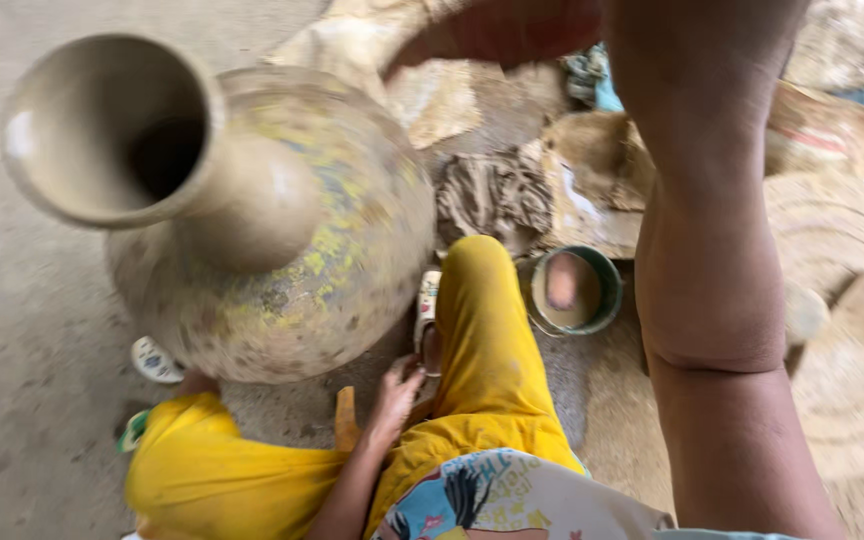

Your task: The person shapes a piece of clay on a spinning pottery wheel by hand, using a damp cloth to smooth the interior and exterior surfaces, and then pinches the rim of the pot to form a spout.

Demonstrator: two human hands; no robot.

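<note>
Clay pot (252,220), base hidden, blurred

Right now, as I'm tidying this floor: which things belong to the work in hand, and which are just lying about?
In hand: clay pot, tilted, mouth toward the camera; right hand, blurred beyond it, grip unclear.
Lying about: green bowl of muddy water; crumpled cloth; wooden stick beside a seated person's hand; sandal.

No packages, labels, signs or screens in view
</note>
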